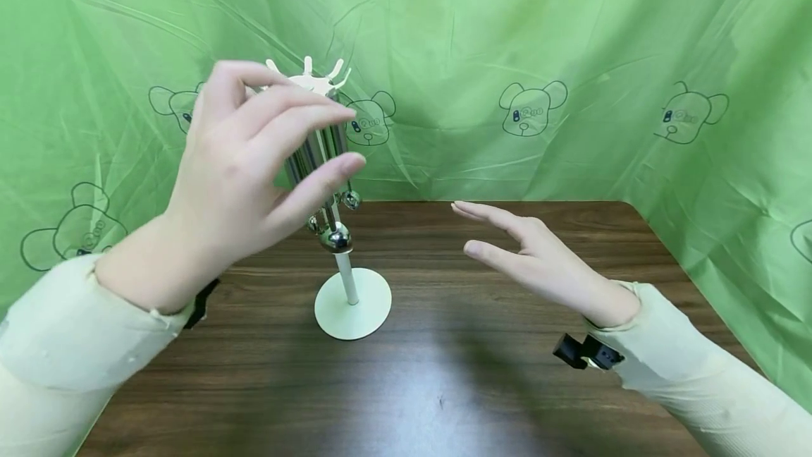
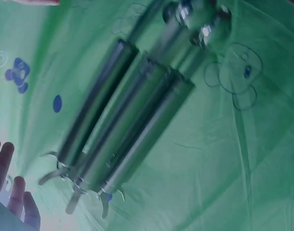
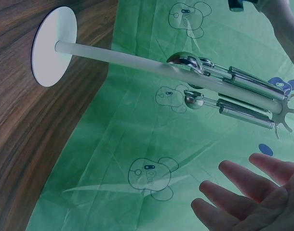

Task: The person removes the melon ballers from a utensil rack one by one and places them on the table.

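Note:
A white stand (image 1: 346,281) with a round base holds several shiny metal utensils (image 3: 246,113) hanging from its hooked top (image 1: 309,82). They have thick cylindrical handles, thin necks and rounded chrome ends (image 1: 336,237); their exact kind cannot be told. My left hand (image 1: 241,161) is raised before the stand's upper part, fingers bent loosely and thumb apart, partly hiding the handles in the head view. In the left wrist view its fingers (image 2: 17,197) appear apart from the hooks. My right hand (image 1: 533,252) hovers to the right of the stand, fingers extended and holding nothing.
The stand's base rests on a dark wood-grain table (image 1: 438,372). Green cloth (image 1: 444,34) printed with bear heads hangs behind the table and at its sides. A small black camera (image 1: 586,352) sits on my right wrist.

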